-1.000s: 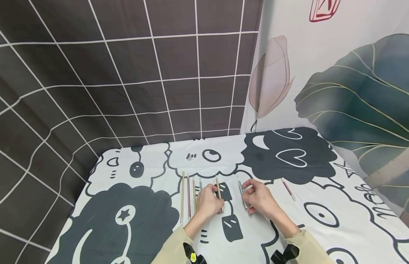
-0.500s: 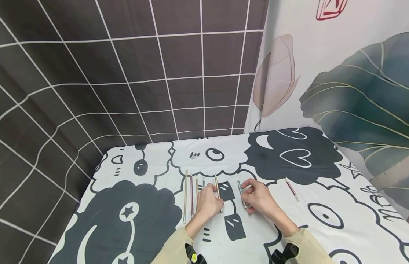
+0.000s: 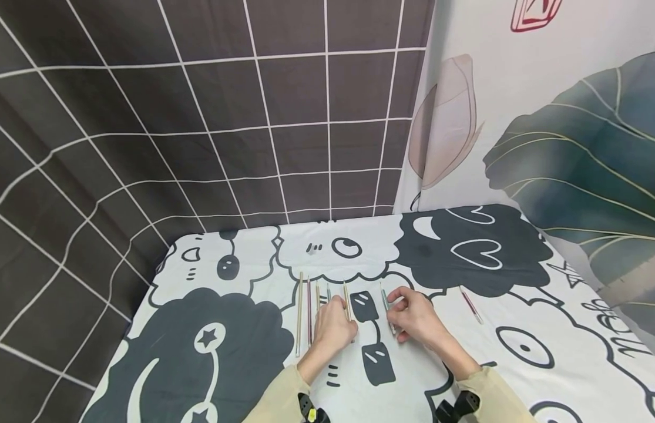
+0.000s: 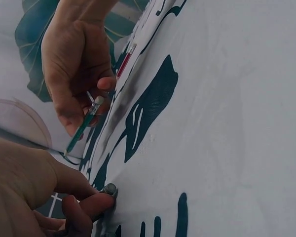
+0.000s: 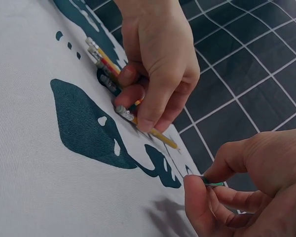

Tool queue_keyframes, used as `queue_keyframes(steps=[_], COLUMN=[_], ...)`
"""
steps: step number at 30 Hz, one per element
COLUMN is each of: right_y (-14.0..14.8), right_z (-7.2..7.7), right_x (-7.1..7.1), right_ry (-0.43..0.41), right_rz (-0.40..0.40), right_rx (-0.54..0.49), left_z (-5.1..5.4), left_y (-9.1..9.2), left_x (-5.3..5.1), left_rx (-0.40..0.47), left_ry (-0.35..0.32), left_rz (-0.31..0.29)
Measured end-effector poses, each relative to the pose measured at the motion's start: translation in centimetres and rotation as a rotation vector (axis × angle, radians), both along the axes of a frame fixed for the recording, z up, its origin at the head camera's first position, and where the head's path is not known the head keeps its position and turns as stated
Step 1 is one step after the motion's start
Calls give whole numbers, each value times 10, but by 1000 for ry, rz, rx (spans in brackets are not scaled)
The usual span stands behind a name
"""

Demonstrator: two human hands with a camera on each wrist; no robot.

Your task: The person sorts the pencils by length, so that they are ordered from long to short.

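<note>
In the head view, my left hand (image 3: 333, 326) pinches a yellow pencil (image 3: 347, 299) at the right end of a row of pencils. From left to right the row has a yellow pencil (image 3: 299, 317), a red pencil (image 3: 309, 311), another yellow pencil (image 3: 318, 294) and a green pencil (image 3: 329, 291); the hand partly covers the last two. My right hand (image 3: 414, 315) pinches another green pencil (image 4: 81, 129) between thumb and fingers, to the right of the row. Its eraser end shows in the left wrist view.
A short red pencil (image 3: 471, 305) lies by itself to the right of my right hand. Cartoon-printed white cloth (image 3: 412, 376) covers the table. A dark grid curtain (image 3: 285, 147) hangs behind it, and a leaf-patterned curtain (image 3: 464, 194) at the right.
The head view has shifted slightly, so the cloth appears further right. Against the cloth, my left hand has brought its yellow pencil left, closer to the row. The right hand keeps its green pencil.
</note>
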State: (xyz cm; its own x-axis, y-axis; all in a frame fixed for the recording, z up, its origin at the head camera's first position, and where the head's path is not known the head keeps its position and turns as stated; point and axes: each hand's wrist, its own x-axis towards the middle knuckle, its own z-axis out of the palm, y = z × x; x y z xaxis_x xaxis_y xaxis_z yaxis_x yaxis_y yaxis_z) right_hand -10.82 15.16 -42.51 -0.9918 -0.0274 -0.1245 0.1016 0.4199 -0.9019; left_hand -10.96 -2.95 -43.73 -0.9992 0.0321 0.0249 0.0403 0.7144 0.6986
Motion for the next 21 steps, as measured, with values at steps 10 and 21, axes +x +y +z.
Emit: queue_keyframes(steps=[10,21], right_y=[1,0], right_z=[0,0], right_x=[1,0], right_ry=[-5,0], right_rz=[8,10], right_rx=[-2,6], left_z=[0,1], left_y=[-2,-4], left_x=[4,4], left_rx=[19,-40], left_ry=[11,29], left_rz=[-11,6])
